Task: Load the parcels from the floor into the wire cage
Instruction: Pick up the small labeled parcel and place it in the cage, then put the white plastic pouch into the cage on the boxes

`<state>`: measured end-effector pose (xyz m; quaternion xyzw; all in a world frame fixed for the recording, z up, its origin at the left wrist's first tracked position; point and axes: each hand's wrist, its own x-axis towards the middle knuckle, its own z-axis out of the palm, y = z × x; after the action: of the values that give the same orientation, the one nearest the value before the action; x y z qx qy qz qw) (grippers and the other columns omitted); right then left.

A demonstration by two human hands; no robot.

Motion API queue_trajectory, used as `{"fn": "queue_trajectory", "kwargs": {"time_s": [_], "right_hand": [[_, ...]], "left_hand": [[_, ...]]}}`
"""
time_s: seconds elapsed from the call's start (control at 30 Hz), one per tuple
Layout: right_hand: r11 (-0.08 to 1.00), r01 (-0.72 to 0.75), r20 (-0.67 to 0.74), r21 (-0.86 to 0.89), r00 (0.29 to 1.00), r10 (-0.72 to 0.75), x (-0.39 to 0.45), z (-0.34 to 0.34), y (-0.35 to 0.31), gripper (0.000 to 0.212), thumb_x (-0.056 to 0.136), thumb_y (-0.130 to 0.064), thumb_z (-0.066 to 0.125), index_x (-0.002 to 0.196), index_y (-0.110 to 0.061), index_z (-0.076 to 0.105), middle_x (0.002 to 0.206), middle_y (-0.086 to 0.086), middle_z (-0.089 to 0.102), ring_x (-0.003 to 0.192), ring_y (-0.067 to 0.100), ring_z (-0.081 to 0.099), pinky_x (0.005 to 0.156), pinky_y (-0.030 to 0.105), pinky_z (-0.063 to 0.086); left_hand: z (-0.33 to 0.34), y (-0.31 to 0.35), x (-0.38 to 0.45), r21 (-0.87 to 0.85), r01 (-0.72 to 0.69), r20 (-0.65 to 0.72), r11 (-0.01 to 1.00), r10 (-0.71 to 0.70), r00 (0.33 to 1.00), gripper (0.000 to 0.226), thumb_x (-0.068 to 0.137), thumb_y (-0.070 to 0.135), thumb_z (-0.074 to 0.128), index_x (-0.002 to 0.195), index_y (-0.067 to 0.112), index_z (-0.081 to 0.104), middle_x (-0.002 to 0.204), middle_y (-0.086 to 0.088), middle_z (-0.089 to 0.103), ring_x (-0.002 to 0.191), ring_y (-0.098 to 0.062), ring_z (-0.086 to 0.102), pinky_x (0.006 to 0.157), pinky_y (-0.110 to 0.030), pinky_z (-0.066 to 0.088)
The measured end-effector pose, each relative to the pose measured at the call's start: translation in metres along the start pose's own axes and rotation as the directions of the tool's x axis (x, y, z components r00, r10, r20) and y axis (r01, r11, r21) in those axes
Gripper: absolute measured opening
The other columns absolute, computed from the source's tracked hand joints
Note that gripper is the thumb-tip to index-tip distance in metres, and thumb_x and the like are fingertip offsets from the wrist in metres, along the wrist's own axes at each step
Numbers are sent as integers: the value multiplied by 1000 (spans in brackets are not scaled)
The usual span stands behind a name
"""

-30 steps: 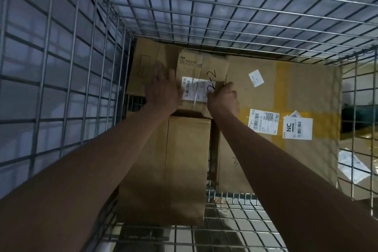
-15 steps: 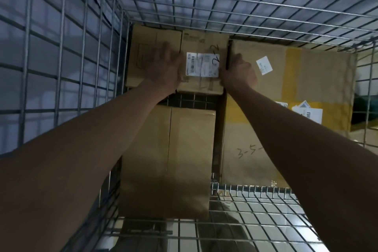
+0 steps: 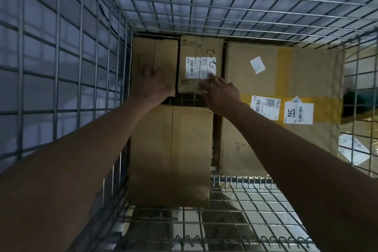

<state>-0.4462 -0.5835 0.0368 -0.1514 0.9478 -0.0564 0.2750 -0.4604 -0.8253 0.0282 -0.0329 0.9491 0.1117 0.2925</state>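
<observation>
Dim, bluish light – hands motion-blurred, wide-angle bending at edges.

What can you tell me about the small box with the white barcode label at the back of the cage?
The small box is brown cardboard, lying flat against the cage's back wall, between a plain box and the large yellow-taped box. Its top carries a white barcode label with handwriting across it and above. The right hand lies on its near right corner, fingers straight; the left hand rests on the plain neighbour.
</observation>
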Motion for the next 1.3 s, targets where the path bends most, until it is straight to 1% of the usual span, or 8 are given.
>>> {"fn": "queue_trajectory", "kwargs": {"time_s": [0.07, 0.13, 0.33, 0.7, 0.9, 1.03, 1.17, 1.3], "right_hand": [[1000, -4, 11, 27, 1000, 4, -10, -6, 0, 51, 103, -43, 41, 151, -27, 34, 163, 9, 26, 147, 30, 33, 109, 55, 43], [999, -50, 22, 18, 999, 49, -24, -15, -2, 52, 104, -43, 38, 152, -24, 33, 164, 10, 26, 148, 31, 30, 109, 54, 42], [993, -104, 110, -56, 988, 110, -74, -68, -18, 50, 103, -45, 38, 145, -18, 43, 154, 12, 39, 138, 30, 40, 106, 49, 42], [936, -336, 21, 102, 942, 336, -247, -239, -42, 51, 105, -44, 36, 139, -8, 50, 142, 13, 50, 132, 31, 46, 101, 44, 42], [814, -515, -2, 270, 845, 535, -416, -321, -10, 54, 107, -44, 32, 146, -9, 45, 149, 15, 46, 135, 35, 45, 104, 49, 44], [671, -630, -49, 392, 714, 699, -546, -348, 37, 47, 104, -40, 37, 137, -10, 52, 140, 17, 52, 127, 37, 51, 101, 47, 45], [598, -702, -91, 386, 616, 782, -663, -342, 85, 46, 104, -40, 37, 129, -6, 55, 131, 19, 55, 122, 38, 56, 95, 45, 50], [527, -741, -81, 416, 547, 833, -751, -309, 128, 45, 102, -41, 40, 127, -9, 59, 131, 15, 56, 125, 35, 54, 96, 45, 50]], "left_hand": [[-10, -8, -16, 75, -40, 10, 996, 39, 999, 70, 100, 55, 42, 159, 22, 24, 168, -12, 16, 149, -39, 28, 109, -55, 42], [-17, -9, -37, 104, -36, 16, 994, 35, 999, 71, 100, 59, 37, 159, 21, 25, 167, -11, 21, 148, -36, 31, 111, -55, 41], [-57, 34, -105, 196, -83, 118, 977, 60, 991, 79, 100, 68, 26, 163, 21, 16, 171, -9, 6, 157, -35, 8, 125, -56, 15], [-220, 189, -267, 288, -375, 217, 881, 321, 922, 74, 104, 60, 25, 162, 13, 23, 171, -8, 15, 157, -31, 10, 122, -53, 22], [-295, 297, -378, 399, -574, 259, 715, 513, 819, 75, 103, 61, 25, 157, 10, 31, 165, -12, 29, 150, -35, 27, 116, -53, 32], [-317, 388, -449, 423, -693, 283, 584, 641, 714, 74, 105, 57, 25, 160, 9, 25, 168, -13, 21, 155, -33, 14, 122, -51, 22], [-297, 477, -520, 439, -759, 266, 480, 738, 620, 71, 102, 56, 27, 156, 11, 35, 162, -13, 33, 152, -32, 22, 120, -53, 26], [-246, 553, -582, 482, -794, 331, 369, 763, 556, 67, 103, 54, 28, 156, 14, 34, 166, -10, 27, 154, -34, 18, 121, -55, 26]]}}
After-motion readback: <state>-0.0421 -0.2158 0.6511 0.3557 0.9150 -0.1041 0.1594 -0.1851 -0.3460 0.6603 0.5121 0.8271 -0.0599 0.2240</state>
